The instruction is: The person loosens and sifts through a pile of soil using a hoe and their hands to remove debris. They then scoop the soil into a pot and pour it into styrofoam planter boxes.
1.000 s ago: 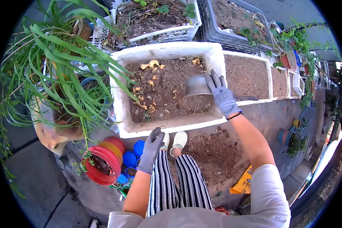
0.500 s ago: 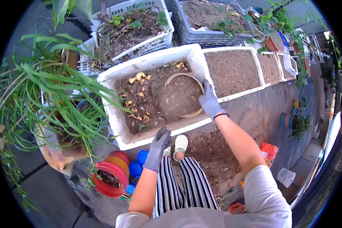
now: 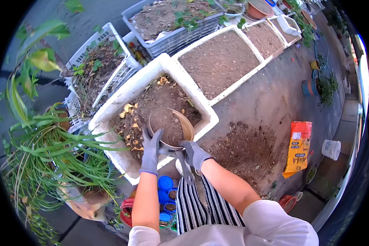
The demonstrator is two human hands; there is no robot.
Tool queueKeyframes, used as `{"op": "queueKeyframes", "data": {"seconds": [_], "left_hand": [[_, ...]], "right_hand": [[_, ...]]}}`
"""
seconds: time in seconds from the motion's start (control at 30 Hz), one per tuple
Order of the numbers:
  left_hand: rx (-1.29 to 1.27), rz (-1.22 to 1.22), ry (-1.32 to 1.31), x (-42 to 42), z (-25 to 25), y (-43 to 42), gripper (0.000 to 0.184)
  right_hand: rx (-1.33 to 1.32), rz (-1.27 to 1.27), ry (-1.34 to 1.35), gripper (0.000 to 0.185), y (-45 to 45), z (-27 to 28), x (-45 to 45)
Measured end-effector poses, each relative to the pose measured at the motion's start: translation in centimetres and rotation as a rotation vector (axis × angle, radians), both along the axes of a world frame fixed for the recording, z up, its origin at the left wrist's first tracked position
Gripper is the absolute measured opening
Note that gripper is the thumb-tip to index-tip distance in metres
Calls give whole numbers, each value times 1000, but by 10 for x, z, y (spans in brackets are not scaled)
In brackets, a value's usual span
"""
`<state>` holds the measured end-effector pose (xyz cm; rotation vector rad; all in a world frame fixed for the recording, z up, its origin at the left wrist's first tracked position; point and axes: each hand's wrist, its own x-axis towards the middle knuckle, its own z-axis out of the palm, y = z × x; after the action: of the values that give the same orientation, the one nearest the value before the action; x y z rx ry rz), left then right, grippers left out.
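Note:
A round metal pan (image 3: pixel 187 126) with soil inside is over the near part of the white foam box (image 3: pixel 133 93). My left hand (image 3: pixel 151 149), in a grey glove, grips the pan's left rim. Also gloved, my right hand (image 3: pixel 194 154) is closed at the near right rim, by the base of the pan's dark handle (image 3: pixel 187 174), which points down toward my legs. Soil and yellowish peel pieces (image 3: pixel 128 110) lie in the box around the pan.
More white foam boxes of soil (image 3: pixel 219 61) run to the upper right. Crates of soil (image 3: pixel 184 35) stand behind. Loose soil (image 3: pixel 246 149), an orange bag (image 3: pixel 298 149) and a white bucket (image 3: pixel 331 149) are on the right. Blue pots (image 3: pixel 165 183) and leafy plants (image 3: pixel 65 143) are on the left.
The pan has levelled out and moved nearer to me, its handle now pointing toward my legs. My left hand has risen to its rim. The view has turned to the right.

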<state>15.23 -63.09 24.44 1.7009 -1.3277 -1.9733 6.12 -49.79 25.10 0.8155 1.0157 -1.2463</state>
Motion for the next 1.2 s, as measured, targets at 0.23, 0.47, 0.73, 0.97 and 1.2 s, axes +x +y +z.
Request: {"op": "queueKeyframes", "data": {"seconds": [0.23,0.47,0.73,0.97,1.2], "left_hand": [[-249,-411,-274,-53,14,-26,104],[-163,-411,-251,-48,-4,-33,104],[176,-164,26,-72,28,-74,102],[573,123,-21,-49,-30,-73,60],[583,157,126,-79,-34,-111,68]], "right_hand": [[-172,-350,-438,26,9,-20,16],[-193,-288,-186,29,4,-20,14],[-225,30,217,25,-47,-14,-46],[-101,342,510,22,-59,-41,-52],[-67,635,787,30,-113,-26,-105]]}}
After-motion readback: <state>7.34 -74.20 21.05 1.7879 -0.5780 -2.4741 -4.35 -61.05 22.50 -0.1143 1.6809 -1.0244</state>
